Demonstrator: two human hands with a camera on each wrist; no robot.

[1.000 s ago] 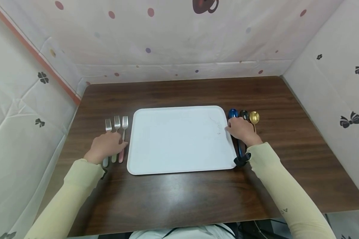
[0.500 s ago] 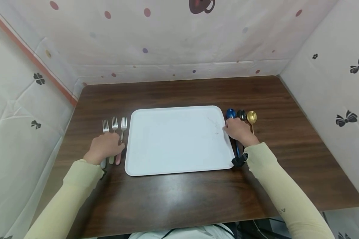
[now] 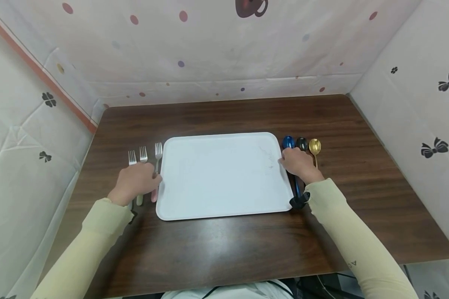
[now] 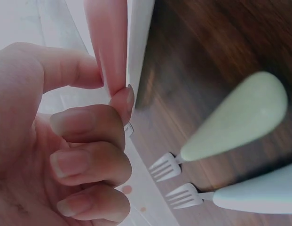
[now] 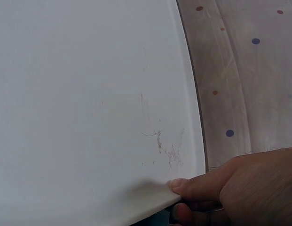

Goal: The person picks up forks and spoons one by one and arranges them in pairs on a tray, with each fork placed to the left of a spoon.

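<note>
- I see a brown table [image 3: 217, 253], spotted sheets [image 3: 209, 54] beyond the fingers.
- The left hand [image 3: 136, 180] pinches the pink fork [image 4: 108, 42] between thumb and forefinger, other fingers curled.
- Beneath them lie the green fork [image 4: 240, 115] and pale fork [image 4: 258, 194].
- The right hand [image 3: 300, 162] pinches the rim of the tray [image 3: 224, 174], which spans between both hands' fingers.
- Just past the right fingers I spot the blue spoon [image 3: 288, 141], black spoon [image 3: 302, 143] and gold spoon [image 3: 314, 145].

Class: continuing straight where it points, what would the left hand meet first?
The left hand, pinching the pink-handled fork, would probably meet the white tray first; whether they touch is unclear.
</note>
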